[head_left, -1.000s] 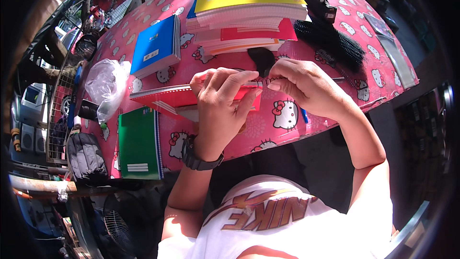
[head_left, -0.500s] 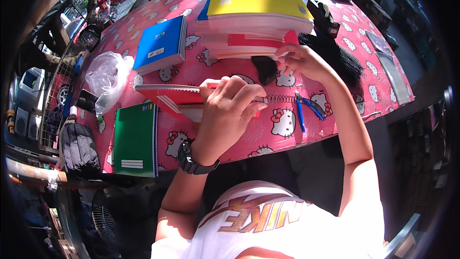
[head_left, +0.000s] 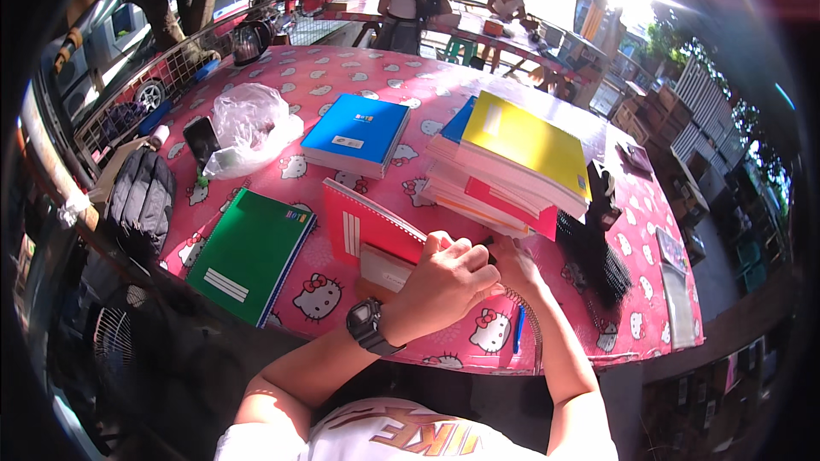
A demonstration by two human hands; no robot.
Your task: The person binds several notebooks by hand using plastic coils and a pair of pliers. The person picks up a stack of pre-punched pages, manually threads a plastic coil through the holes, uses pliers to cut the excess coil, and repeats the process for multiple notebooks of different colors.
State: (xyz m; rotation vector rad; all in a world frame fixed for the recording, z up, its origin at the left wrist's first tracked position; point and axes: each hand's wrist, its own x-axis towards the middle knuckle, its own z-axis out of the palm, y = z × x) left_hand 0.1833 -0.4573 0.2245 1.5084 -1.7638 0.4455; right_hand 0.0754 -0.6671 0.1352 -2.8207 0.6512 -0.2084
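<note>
A red notebook (head_left: 376, 220) stands on its edge, tilted, with its spine upward. My left hand (head_left: 448, 282), with a black watch on the wrist, is closed on the notebook's right end. Close behind it is my right hand (head_left: 515, 266), its fingers bent together and partly hidden by the left; what they hold does not show. A metal spiral binding coil (head_left: 531, 318) runs out past my right wrist toward the table's front edge. Beside the coil lies a blue plier handle (head_left: 519, 329). Against the red notebook's lower part is a pale brown piece (head_left: 384, 269), possibly cardboard.
A green notebook (head_left: 252, 256) lies at left, with a blue notebook stack (head_left: 357, 132) farther back. A taller yellow-topped stack (head_left: 530, 141) stands behind my hands. Black binding coils (head_left: 594, 265) lie at right. A plastic bag (head_left: 252, 124), phone (head_left: 202, 138) and dark pouch (head_left: 141, 201) sit left.
My right hand has come from the stack's front edge to beside my left hand. The coil now bends toward the front edge instead of lying straight rightward. The view has tilted up, showing two people beyond.
</note>
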